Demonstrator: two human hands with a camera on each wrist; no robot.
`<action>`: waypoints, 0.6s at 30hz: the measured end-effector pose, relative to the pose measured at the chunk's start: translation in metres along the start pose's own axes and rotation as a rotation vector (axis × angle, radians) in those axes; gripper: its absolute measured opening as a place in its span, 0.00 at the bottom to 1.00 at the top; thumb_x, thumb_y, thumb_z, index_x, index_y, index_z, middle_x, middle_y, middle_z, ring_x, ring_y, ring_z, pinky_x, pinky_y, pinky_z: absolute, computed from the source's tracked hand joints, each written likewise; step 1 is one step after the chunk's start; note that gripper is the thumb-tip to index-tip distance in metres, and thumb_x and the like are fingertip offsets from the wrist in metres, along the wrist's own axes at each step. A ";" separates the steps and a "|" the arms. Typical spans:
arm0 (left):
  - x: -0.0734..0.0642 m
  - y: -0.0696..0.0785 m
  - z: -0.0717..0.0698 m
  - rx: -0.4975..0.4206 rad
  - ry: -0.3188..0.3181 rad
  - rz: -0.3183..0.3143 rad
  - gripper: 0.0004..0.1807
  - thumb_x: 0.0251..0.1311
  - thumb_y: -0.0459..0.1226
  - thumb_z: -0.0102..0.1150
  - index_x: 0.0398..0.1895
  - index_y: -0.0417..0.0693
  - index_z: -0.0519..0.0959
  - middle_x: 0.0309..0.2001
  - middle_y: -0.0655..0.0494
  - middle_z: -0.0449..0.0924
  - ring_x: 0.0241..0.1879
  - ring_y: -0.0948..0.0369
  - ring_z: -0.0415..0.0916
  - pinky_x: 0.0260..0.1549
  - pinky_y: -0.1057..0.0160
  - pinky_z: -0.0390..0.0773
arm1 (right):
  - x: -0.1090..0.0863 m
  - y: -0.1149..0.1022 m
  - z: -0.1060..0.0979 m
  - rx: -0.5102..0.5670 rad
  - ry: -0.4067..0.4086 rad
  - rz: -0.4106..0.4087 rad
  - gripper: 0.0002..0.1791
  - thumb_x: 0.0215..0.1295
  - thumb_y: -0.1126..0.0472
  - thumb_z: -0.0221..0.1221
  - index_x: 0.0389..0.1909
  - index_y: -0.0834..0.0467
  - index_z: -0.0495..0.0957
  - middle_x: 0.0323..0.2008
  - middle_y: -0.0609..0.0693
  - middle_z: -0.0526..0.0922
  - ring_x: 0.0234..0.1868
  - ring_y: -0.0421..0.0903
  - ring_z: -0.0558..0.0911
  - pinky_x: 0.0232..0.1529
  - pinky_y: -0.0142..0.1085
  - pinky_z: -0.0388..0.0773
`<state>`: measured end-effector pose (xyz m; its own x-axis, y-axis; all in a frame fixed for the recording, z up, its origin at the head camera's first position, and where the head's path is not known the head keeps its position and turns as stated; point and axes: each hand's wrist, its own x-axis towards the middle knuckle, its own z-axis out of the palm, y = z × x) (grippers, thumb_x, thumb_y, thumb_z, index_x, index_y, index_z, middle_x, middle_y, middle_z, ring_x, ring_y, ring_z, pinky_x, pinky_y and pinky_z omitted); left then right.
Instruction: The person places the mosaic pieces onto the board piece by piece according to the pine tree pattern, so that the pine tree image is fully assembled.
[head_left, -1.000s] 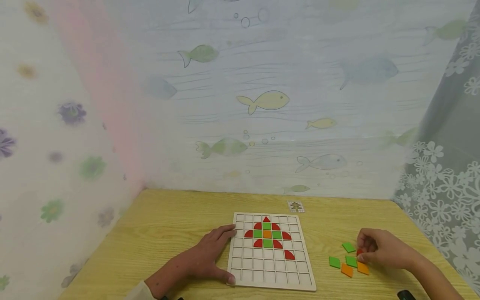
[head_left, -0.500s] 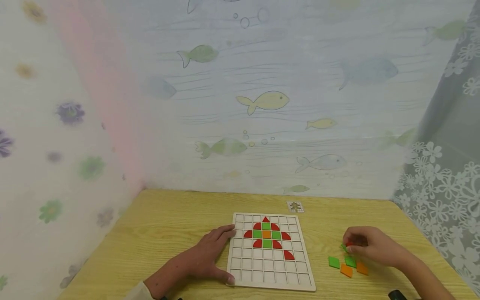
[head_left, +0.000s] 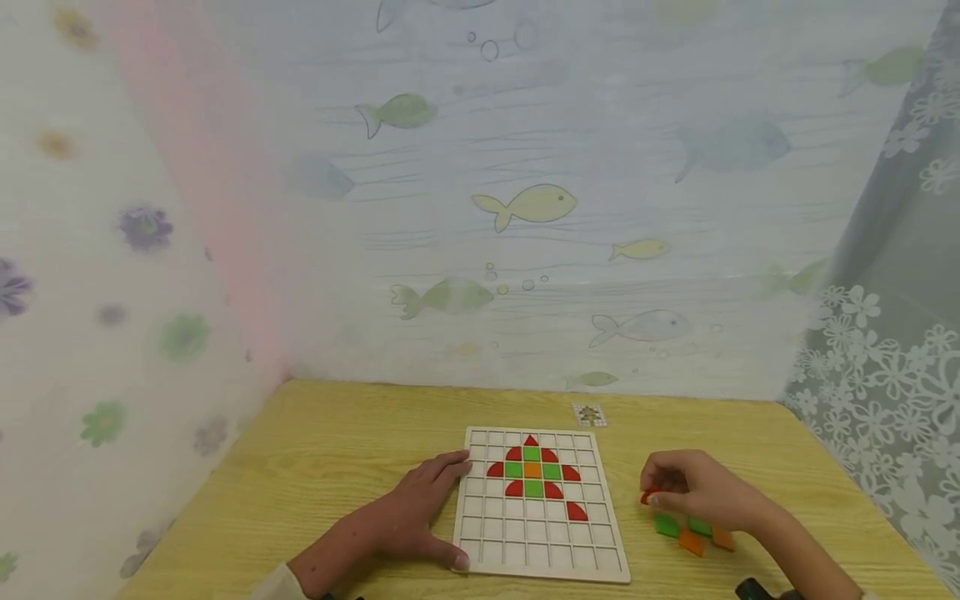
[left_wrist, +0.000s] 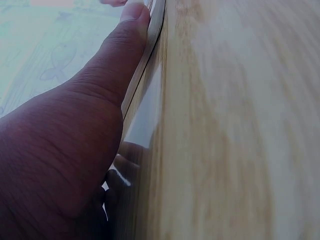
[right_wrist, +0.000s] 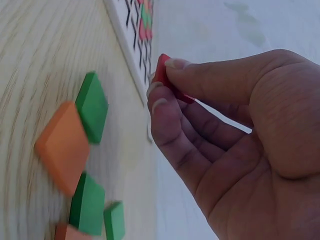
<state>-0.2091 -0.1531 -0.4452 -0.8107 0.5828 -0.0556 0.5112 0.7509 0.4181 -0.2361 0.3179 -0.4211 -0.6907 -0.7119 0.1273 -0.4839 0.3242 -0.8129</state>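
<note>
My right hand (head_left: 701, 492) pinches a small red tile (right_wrist: 165, 75) between thumb and fingertips, above the table to the right of the board. Its full shape is partly covered by the fingers. Beneath and beside that hand lie loose diamond-shaped tiles, among them a green tile (right_wrist: 93, 107) and an orange tile (right_wrist: 63, 147). My left hand (head_left: 408, 517) lies at the left edge of the wooden grid board (head_left: 517, 554), thumb and fingertips spread and touching the rim. Red, green and one orange piece form a tree-like pattern on the board; a separate red quarter-circle (head_left: 577, 511) sits lower right.
A small printed card (head_left: 589, 415) with a grid pattern lies behind the board on the wooden table (head_left: 352, 425). Light curtains with fish and flower prints (head_left: 187, 333) close in the back and sides.
My right hand has lifted the red tile off the loose pile and carried it left toward the board. My left hand and the board stay in place.
</note>
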 end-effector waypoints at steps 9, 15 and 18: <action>0.000 0.000 0.001 0.007 0.004 0.004 0.70 0.45 0.80 0.66 0.87 0.57 0.51 0.86 0.57 0.44 0.83 0.49 0.49 0.74 0.35 0.61 | 0.029 -0.014 0.017 -0.067 -0.006 -0.015 0.03 0.73 0.65 0.66 0.43 0.57 0.82 0.38 0.51 0.86 0.34 0.43 0.83 0.35 0.34 0.82; 0.000 -0.001 0.001 0.004 0.012 0.011 0.71 0.45 0.80 0.66 0.87 0.57 0.51 0.86 0.58 0.44 0.83 0.50 0.49 0.74 0.35 0.61 | 0.050 -0.024 0.029 -0.091 -0.024 -0.010 0.03 0.73 0.64 0.67 0.42 0.55 0.82 0.37 0.47 0.86 0.35 0.40 0.83 0.38 0.35 0.82; 0.000 -0.002 0.003 -0.002 0.015 0.017 0.70 0.46 0.78 0.67 0.87 0.56 0.51 0.86 0.58 0.44 0.83 0.50 0.49 0.74 0.35 0.61 | 0.061 -0.026 0.035 -0.099 -0.034 -0.006 0.03 0.73 0.63 0.67 0.42 0.55 0.82 0.36 0.45 0.85 0.35 0.39 0.82 0.38 0.34 0.82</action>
<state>-0.2093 -0.1543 -0.4485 -0.8060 0.5909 -0.0344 0.5247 0.7401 0.4207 -0.2466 0.2443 -0.4118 -0.6696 -0.7342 0.1117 -0.5401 0.3782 -0.7518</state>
